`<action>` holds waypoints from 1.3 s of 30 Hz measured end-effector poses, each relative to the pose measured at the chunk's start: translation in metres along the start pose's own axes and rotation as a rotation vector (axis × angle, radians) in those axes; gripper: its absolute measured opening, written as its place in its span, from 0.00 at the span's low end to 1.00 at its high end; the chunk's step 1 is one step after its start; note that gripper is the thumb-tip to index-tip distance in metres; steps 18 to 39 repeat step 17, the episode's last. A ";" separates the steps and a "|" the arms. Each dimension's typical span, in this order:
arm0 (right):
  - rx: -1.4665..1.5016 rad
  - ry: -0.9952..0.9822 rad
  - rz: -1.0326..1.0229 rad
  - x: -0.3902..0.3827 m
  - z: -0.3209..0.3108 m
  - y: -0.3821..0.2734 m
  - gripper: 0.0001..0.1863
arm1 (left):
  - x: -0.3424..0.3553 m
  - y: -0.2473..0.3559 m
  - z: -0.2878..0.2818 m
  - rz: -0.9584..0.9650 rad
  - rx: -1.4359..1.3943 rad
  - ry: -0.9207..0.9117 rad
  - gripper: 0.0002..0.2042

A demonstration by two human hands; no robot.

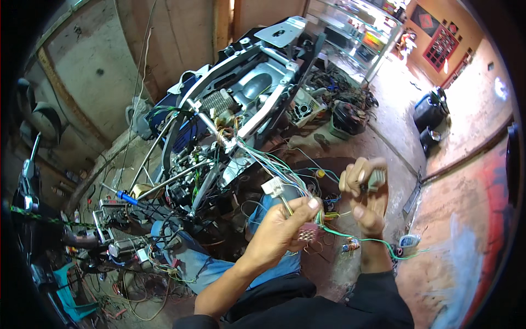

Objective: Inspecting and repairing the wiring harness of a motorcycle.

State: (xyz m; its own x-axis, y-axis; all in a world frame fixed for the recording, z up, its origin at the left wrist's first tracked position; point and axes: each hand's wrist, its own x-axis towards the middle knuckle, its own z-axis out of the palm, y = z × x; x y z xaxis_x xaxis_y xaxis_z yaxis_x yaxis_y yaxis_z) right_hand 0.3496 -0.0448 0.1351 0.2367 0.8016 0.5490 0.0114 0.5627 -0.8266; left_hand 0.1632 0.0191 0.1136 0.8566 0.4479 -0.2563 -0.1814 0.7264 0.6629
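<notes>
My left hand (279, 227) is closed on a wire bundle (282, 170) of blue, green and white strands that runs back to a bare motorcycle frame (249, 131). A white plug connector (272, 187) sticks up beyond its thumb, and a dusky pink multi-pin connector (308, 233) shows below the fingers. To the right, my right hand (362, 189) is raised with curled fingers, somewhat blurred. A small grey-green block (376, 180), looking like a connector, sits at its fingers. Below that hand, a green wire (375, 239) trails off to the right.
Several loose parts and cables lie about the floor. A radiator (118, 233) and a blue-handled tool (127, 197) are at the left. Tangled wiring (350, 90) is heaped beyond the frame. Dark bins (432, 112) stand at the right, near a glass display case (356, 35).
</notes>
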 end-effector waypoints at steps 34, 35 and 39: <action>-0.075 0.136 -0.011 0.135 -0.108 0.041 0.23 | -0.123 -0.004 -0.121 0.145 -0.034 0.082 0.28; -0.075 0.136 -0.011 0.135 -0.108 0.041 0.23 | -0.123 -0.004 -0.121 0.145 -0.034 0.082 0.28; -0.075 0.136 -0.011 0.135 -0.108 0.041 0.23 | -0.123 -0.004 -0.121 0.145 -0.034 0.082 0.28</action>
